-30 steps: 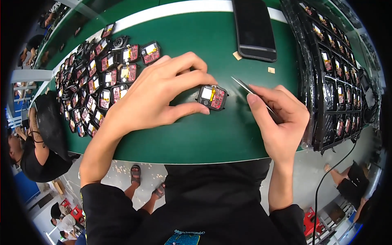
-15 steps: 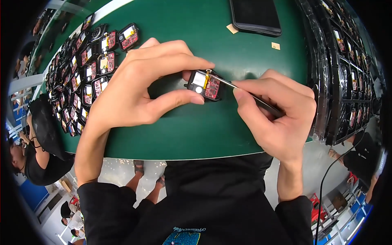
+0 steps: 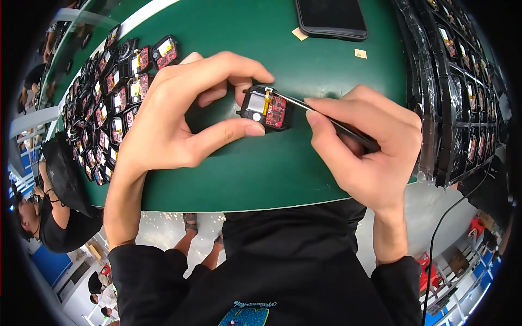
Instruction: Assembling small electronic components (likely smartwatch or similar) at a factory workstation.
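**Tweezers now on the board, left hand bracing the little module**

While the far left is just people standing around below the bench edge, the real stuff is starting with the spread of small black modules (image 3: 117, 92) lying open-faced in rows on the green mat (image 3: 228, 174), red boards and yellow patches showing.

Moving right, the left hand (image 3: 179, 119) is curling around one single module (image 3: 265, 107) sitting on the mat near the middle. Thumb tip is pressing against its lower left edge, forefinger is arching over the top toward its upper edge, so it's pinching the thing in place rather than lifting it.

Then the right hand (image 3: 361, 144) is closing in a pen grip on a pair of tweezers (image 3: 331, 122), tips resting right at the top edge of the red board, by the yellow strip.

What's changed: a second ago the tweezers were hovering well apart from the module and the left hand was only loosely over it. Half a second ago the tips were arriving. Now they're touching and the grip is tightening, so I'm guessing the fiddly part on that strip is actually under way.

Further right and up, a dark phone (image 3: 331, 19) is lying flat, two tan scraps beside it, and stacked black trays (image 3: 462, 92) of more modules are filling the right edge.
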{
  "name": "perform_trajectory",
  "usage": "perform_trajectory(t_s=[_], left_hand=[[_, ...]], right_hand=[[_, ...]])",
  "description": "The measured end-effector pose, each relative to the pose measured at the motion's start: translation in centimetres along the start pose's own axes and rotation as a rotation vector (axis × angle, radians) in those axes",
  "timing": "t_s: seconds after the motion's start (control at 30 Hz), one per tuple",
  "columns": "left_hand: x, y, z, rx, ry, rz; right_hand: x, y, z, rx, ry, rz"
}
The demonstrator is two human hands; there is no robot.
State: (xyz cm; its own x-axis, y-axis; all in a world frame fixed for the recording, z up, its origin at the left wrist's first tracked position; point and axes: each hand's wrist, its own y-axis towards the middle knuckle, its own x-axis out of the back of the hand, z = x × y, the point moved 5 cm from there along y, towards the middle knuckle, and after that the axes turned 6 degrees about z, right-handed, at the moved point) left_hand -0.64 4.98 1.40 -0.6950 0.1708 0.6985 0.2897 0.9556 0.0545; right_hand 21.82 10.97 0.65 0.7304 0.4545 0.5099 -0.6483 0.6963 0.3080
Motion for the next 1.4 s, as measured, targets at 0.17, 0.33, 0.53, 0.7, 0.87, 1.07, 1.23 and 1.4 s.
perform_trajectory(t_s=[0.17, 0.33, 0.53, 0.7, 0.87, 1.07, 1.23, 1.4], left_hand=[[0.2, 0.1, -0.3, -0.042, 0.082, 0.033], [0.1, 0.2, 0.0, -0.038, 0.060, 0.026], [0.4, 0.2, 0.4, -0.040, 0.049, 0.075], [0.8, 0.1, 1.2, -0.015, -0.109, 0.126], [0.7, 0.2, 1.0, 0.012, -0.130, 0.135], [0.7, 0.2, 0.9, -0.076, -0.004, 0.135], [0.4, 0.3, 0.8, -0.108, 0.058, 0.085], [0.5, 0.3, 0.6, -0.096, 0.097, 0.077]], right_hand=[[-0.3, -0.3, 0.3, 0.135, -0.112, -0.065], [-0.7, -0.2, 0.5, 0.198, -0.169, -0.057], [-0.9, -0.2, 0.4, 0.198, -0.151, -0.053], [-0.2, 0.1, 0.3, 0.055, -0.005, 0.019], [-0.1, 0.1, -0.2, -0.014, 0.090, 0.055], [0.1, 0.1, 0.1, 0.022, 0.008, 0.037], [-0.2, -0.4, 0.6, 0.158, -0.163, -0.043], [-0.9, -0.4, 0.7, 0.204, -0.211, -0.069]])
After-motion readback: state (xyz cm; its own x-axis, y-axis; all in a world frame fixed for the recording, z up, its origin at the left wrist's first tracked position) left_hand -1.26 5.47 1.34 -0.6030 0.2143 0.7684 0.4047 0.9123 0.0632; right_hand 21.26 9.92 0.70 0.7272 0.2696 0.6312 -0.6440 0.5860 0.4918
